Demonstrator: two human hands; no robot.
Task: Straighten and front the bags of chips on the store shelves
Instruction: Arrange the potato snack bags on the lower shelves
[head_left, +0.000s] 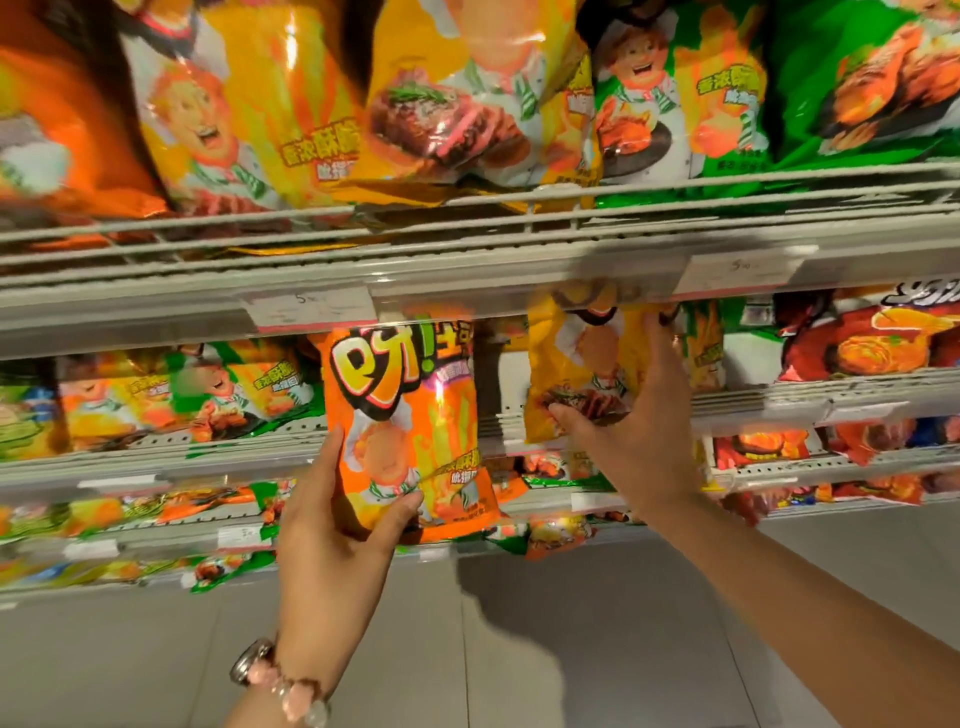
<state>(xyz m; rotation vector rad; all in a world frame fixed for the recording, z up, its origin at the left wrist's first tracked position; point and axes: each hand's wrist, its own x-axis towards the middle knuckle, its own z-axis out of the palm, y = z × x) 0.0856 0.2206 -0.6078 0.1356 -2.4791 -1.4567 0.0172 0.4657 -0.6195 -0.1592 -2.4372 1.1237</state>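
Gripping an orange chip bag (402, 415) by its lower left corner, my left hand (337, 514) has the thumb curled across the front near the bottom and the fingers wrapped up the bag's left edge. The bag stands upright and faces me, in front of the second shelf, just below the price rail (467, 275). At about three o'clock from it, my right hand (636, 421) holds a yellow chip bag (576, 364): thumb pressed on its lower front, fingers curled round its right edge, the top of the bag tucked under the rail. A gap shows between the two bags. At twelve o'clock, the upper shelf (519, 218) carries larger yellow, orange and green bags (685, 104), some leaning. At nine o'clock, smaller bags (182, 400) lie tilted on the second shelf. A beaded bracelet (280, 686) sits on my left wrist.
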